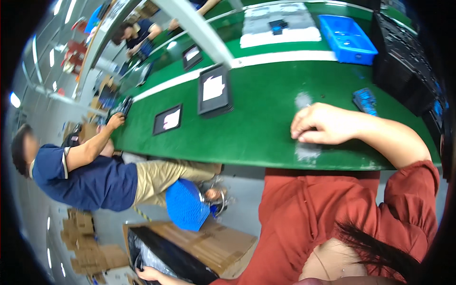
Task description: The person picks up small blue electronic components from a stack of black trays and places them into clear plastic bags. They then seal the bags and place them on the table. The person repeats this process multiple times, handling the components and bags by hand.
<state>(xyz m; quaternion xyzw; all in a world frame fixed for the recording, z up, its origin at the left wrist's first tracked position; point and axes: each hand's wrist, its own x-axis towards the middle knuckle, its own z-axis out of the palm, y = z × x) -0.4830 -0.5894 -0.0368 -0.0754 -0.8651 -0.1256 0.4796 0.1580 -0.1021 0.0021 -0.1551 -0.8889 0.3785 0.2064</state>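
Observation:
My right hand (317, 124) rests on the green tabletop (256, 137) near its front edge, its fingers curled under. Whatever the fingers may hold is hidden. A worn, whitish patch (308, 152) of the surface shows beside it. Low at the left, my left hand (149, 274) is stretched down to a cardboard box (213, 242) on the floor. Its fingers are bent at the edge of the black plastic bag (164, 256) lining the box. Clear plastic (151, 251) lies inside. Just past my right forearm is a blue device (365, 100) with dark markings.
Black trays (214, 107) with white paper stand along the table. A blue bin (349, 42) and a grey mat (280, 28) lie farther back; a black crate (403, 61) bounds the right. At left a co-worker in navy (90, 175) sits near a blue stool (186, 204).

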